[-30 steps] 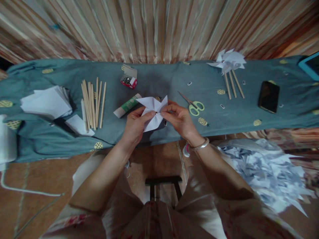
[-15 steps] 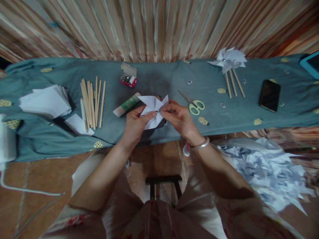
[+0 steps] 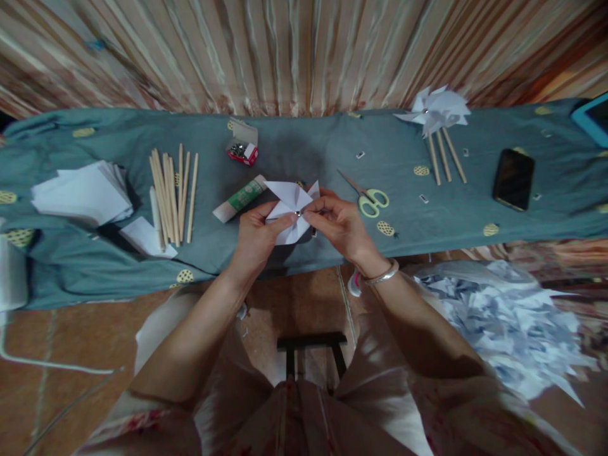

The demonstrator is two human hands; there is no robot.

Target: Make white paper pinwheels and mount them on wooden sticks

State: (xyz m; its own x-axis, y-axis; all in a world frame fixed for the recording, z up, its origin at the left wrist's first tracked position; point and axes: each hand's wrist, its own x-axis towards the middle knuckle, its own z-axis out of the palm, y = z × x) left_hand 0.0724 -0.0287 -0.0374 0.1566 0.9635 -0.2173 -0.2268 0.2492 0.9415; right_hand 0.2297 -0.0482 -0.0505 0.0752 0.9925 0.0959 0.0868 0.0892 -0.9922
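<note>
A white paper pinwheel (image 3: 287, 197) is held over the near half of the cloth-covered table, with a small shiny pin at its centre. My left hand (image 3: 259, 235) is closed on its left side, the thumb near the centre. My right hand (image 3: 342, 228) pinches the pinwheel's right side beside the pin; what lies between its fingertips is partly hidden. Left of the pinwheel lies a green and white glue tube (image 3: 241, 197). Behind the tube is an open red box of metal pins (image 3: 243, 151). Scissors with pale green handles (image 3: 373, 201) rest to the right.
On the left lie stacked white papers (image 3: 85, 195) and several wooden sticks (image 3: 171, 196). Finished pinwheels on sticks (image 3: 439, 114), a black phone (image 3: 514, 180) and a blue-edged device (image 3: 589, 120) are at right. Paper scraps (image 3: 513, 323) fill a bag below the table (image 3: 323, 152).
The view has shifted slightly, moving the table items a little left in the picture. Both hands keep their hold on the pinwheel, with barely any visible movement.
</note>
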